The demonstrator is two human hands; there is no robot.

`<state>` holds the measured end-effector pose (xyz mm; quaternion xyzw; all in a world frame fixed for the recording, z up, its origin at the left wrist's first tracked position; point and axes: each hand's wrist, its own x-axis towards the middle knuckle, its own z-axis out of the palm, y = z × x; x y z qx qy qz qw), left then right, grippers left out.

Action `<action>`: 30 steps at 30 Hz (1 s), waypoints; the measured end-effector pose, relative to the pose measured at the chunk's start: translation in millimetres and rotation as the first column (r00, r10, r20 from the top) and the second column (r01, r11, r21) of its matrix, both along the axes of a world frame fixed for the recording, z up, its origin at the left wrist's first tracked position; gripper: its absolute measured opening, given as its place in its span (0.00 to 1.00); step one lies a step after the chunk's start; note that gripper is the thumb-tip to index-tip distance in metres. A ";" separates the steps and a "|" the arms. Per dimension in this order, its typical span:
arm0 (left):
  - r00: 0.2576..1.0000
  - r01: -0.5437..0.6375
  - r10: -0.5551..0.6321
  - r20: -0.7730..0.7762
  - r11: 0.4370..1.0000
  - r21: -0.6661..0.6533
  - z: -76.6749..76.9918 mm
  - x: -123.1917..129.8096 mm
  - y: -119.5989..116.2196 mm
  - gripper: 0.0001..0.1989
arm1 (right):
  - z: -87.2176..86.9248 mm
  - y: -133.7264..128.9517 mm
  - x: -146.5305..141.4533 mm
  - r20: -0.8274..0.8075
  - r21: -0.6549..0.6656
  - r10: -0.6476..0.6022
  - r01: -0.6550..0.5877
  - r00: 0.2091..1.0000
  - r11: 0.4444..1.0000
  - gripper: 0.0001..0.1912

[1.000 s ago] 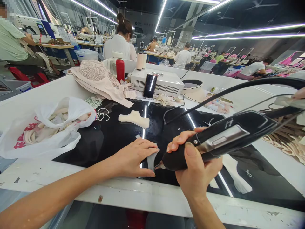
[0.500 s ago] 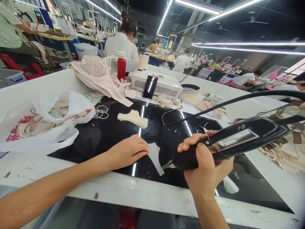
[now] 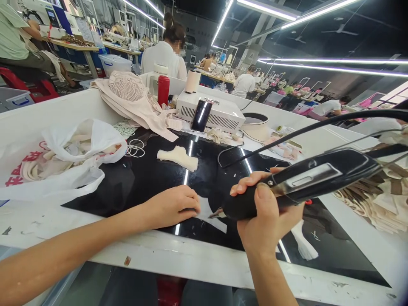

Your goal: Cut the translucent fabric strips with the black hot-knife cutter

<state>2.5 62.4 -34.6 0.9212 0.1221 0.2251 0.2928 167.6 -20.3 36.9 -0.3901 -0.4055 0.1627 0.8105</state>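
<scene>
My right hand (image 3: 270, 212) is wrapped round a black corded handheld tool (image 3: 299, 180) with a pointed metal tip. That tip touches or hovers just over a thin white fabric piece (image 3: 214, 219) on the glossy black sheet (image 3: 127, 187). At the piece's left end, my left hand (image 3: 174, 206) rests with curled fingers on its edge; the fingertips are partly hidden. A cream folded pad (image 3: 177, 158) lies farther back on the sheet. Right of my right wrist is another white strip (image 3: 304, 242).
A white plastic bag (image 3: 79, 170) of fabric scraps sits at left, beige bra pieces (image 3: 130, 100) behind it. A white box machine (image 3: 210, 110) with a leaning phone (image 3: 201, 115) stands at the back. Stacked fabric (image 3: 376, 199) lies right; the tool's cable (image 3: 287, 138) arches over the table.
The tool and my right hand have moved slightly left, the tip now further along the white piece. That piece has turned, its lower end swung right. My left hand has shifted only slightly.
</scene>
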 end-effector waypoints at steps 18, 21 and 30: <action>0.999 0.033 -0.033 -0.023 0.999 0.000 3.5 -0.5 -0.4 0.06 | -9.1 1.1 -13.5 0.015 -0.044 0.068 -0.068 0.998 0.997 0.18; 0.999 0.032 -0.032 -0.025 0.999 -0.016 2.6 -0.7 0.6 0.06 | -9.9 1.6 -13.3 0.034 -0.049 0.057 -0.055 0.998 0.997 0.17; 0.996 0.085 -0.087 -0.022 0.995 -0.052 6.0 -3.1 3.9 0.08 | -7.4 6.1 3.1 0.066 -0.056 -0.063 0.067 0.996 0.996 0.18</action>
